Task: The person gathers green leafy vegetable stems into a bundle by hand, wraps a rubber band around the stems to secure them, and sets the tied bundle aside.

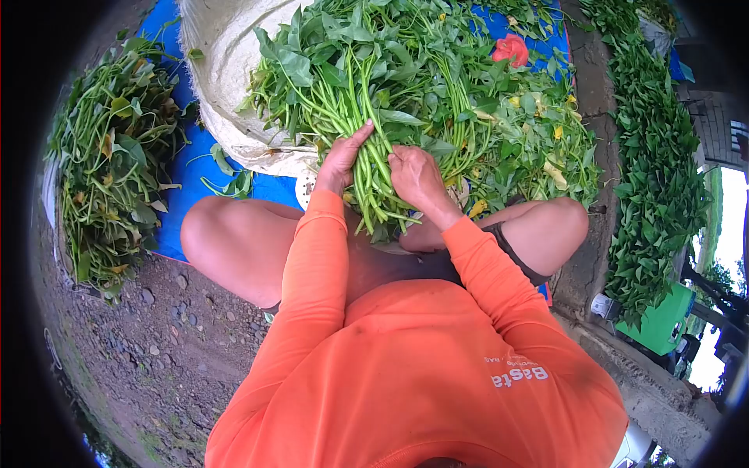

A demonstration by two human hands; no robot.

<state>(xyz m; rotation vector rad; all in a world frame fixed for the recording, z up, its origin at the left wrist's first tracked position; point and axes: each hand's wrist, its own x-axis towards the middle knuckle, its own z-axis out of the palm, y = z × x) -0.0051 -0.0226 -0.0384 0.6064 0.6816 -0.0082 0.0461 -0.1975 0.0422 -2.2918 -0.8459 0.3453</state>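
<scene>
A thick bunch of water spinach lies over my lap, its cut stem ends toward me and its leaves pointing away. My left hand is wrapped round the left side of the stems, thumb laid across the top. On the other side, my right hand has its fingers closed on the stems at the bunch's right edge. Beyond both hands, the leaves merge with a large heap of loose greens.
A pale woven sack lies on the blue tarp. More greens are piled at the left and along the right ledge. A red cloth-like item rests on the heap. Stony ground lies at the lower left.
</scene>
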